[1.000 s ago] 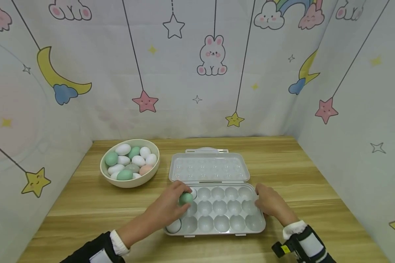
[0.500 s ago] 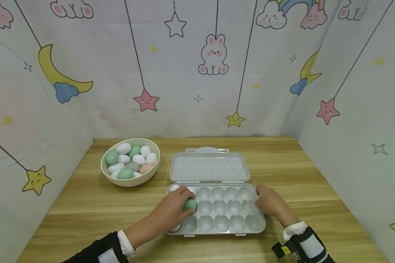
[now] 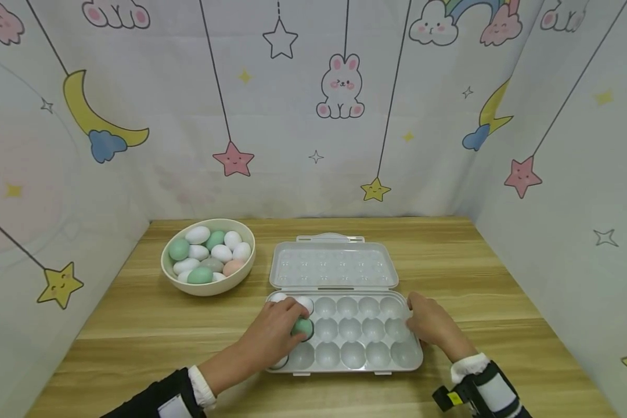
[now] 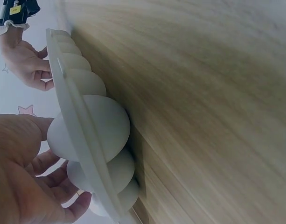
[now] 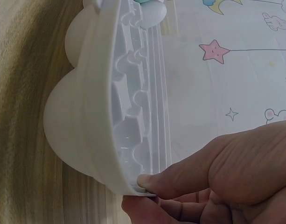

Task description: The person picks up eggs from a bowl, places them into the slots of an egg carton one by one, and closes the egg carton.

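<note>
My left hand holds a green egg between thumb and fingers, low over the middle row of the open egg tray, second cup from the left. Two white eggs sit in the back row at the left end. Another white egg lies in the front left cup, partly covered by the hand, which also hides the middle left cup. On the tray's right end, my right hand pinches the rim; the right wrist view shows its thumb inside the edge and a finger beneath.
A cream bowl full of white, green, grey and pinkish eggs stands at the back left. The tray's clear lid lies folded back behind it. Printed cloth walls enclose the wooden table at the back and sides.
My left hand has moved slightly right and down with the green egg, uncovering the back left white egg. The right hand keeps its hold on the rim.
</note>
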